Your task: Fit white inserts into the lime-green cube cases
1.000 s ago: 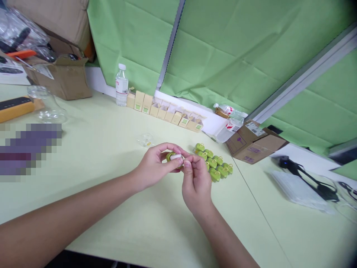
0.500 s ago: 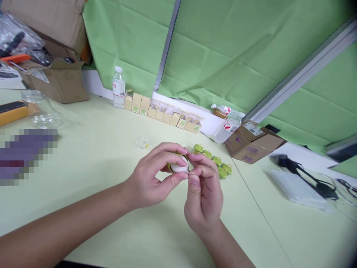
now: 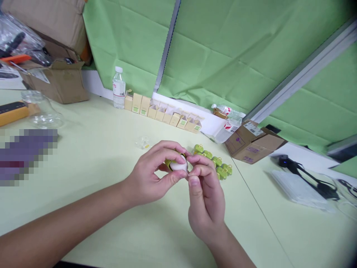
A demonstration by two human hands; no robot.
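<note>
My left hand is closed on a small green and white oval case, held just above the pale green table. My right hand meets it from the right, its thumb and fingertips pinched against the case's white side. Just beyond my hands, several more small green cases lie grouped on the table, partly hidden by my fingers.
A row of small beige boxes and a water bottle line the back edge. An open cardboard box lies at the right, another carton at the left. A glass jar, a small clear item and a black cable also sit here.
Both hands have drawn nearer to me with the case. The case has turned, so more of its white side shows. My right fingers have shifted their pinch on it.
</note>
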